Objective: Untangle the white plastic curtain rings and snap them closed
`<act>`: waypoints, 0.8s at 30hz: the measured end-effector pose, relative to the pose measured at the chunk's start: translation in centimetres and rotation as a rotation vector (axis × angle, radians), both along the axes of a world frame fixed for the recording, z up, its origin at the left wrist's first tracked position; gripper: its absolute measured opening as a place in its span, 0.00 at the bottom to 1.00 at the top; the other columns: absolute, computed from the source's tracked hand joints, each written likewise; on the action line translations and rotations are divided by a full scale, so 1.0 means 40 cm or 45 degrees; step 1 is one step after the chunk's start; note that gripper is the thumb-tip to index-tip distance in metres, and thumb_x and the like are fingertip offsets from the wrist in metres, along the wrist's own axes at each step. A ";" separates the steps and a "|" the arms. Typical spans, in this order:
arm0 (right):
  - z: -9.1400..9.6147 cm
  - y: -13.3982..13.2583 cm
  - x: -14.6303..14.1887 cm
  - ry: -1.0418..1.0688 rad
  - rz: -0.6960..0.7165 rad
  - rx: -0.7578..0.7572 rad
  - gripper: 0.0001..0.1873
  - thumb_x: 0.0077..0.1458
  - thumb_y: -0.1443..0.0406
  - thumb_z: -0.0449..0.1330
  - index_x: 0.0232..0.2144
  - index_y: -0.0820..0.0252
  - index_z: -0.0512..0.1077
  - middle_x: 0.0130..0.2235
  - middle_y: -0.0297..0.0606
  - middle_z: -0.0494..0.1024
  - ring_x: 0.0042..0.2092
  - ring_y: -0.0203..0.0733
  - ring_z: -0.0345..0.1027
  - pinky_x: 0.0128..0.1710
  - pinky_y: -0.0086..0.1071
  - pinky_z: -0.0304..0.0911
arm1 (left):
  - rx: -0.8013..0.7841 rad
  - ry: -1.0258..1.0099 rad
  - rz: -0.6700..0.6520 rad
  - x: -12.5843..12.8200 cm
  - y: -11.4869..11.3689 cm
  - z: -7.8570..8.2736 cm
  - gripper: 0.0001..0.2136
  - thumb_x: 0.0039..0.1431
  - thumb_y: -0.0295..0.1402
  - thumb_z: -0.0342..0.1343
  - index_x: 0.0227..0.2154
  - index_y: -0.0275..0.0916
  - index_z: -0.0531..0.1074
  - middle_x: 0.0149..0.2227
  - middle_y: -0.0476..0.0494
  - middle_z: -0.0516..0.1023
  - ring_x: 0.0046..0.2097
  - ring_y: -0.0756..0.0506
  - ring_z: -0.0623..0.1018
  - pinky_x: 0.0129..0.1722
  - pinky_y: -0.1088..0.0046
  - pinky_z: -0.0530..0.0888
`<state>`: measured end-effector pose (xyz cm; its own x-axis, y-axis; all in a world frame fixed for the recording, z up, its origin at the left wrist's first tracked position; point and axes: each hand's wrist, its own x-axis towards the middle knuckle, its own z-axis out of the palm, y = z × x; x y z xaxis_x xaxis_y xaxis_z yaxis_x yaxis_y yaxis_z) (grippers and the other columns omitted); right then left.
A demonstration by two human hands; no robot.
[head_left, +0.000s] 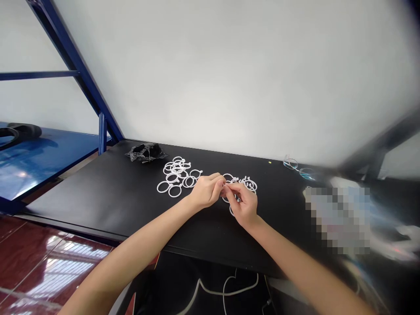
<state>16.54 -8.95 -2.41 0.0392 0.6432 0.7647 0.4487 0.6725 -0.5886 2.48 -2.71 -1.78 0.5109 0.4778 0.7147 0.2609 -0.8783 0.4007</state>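
My left hand (206, 191) and my right hand (244, 203) meet over a black table (108, 197), fingertips pinched together on a small white plastic ring (226, 189). Just behind my right hand lies a small cluster of white rings (246, 183). A larger heap of white rings (177, 175) is spread on the table to the left of my left hand. Both hands have their fingers curled; the exact part held between them is mostly hidden by the fingers.
A crumpled black plastic bag (146, 152) lies at the table's far left. Clear glasses (297, 168) rest at the far right. A blue metal frame (75, 65) and blue shelf (36, 157) stand left. White cables (226, 291) hang below the table edge.
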 end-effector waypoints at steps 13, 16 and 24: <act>0.005 0.075 0.099 0.077 -0.334 -0.292 0.06 0.57 0.62 0.59 0.35 0.59 0.73 0.36 0.42 0.79 0.38 0.45 0.75 0.36 0.38 0.72 | -0.093 0.524 0.524 -0.075 0.098 0.040 0.20 0.65 0.48 0.48 0.26 0.38 0.70 0.27 0.42 0.76 0.36 0.42 0.72 0.33 0.70 0.65; -0.006 0.093 0.119 -0.244 -0.338 -0.323 0.04 0.55 0.65 0.59 0.30 0.58 0.73 0.41 0.44 0.79 0.45 0.50 0.73 0.46 0.47 0.68 | -0.137 0.606 0.565 -0.104 0.129 0.027 0.17 0.64 0.46 0.50 0.29 0.38 0.72 0.30 0.40 0.77 0.36 0.41 0.73 0.35 0.67 0.66; -0.040 0.087 0.106 -0.721 -0.261 -0.445 0.10 0.58 0.58 0.59 0.37 0.55 0.75 0.49 0.44 0.77 0.53 0.53 0.69 0.58 0.60 0.54 | -0.226 0.712 0.544 -0.120 0.151 -0.007 0.12 0.60 0.41 0.56 0.30 0.37 0.74 0.35 0.38 0.77 0.40 0.37 0.75 0.45 0.61 0.66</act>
<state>20.78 -5.48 -4.00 -0.1576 0.8777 0.4525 0.8484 0.3548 -0.3928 -2.32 3.34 -2.07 0.5201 0.8017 0.2945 0.7740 -0.5882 0.2343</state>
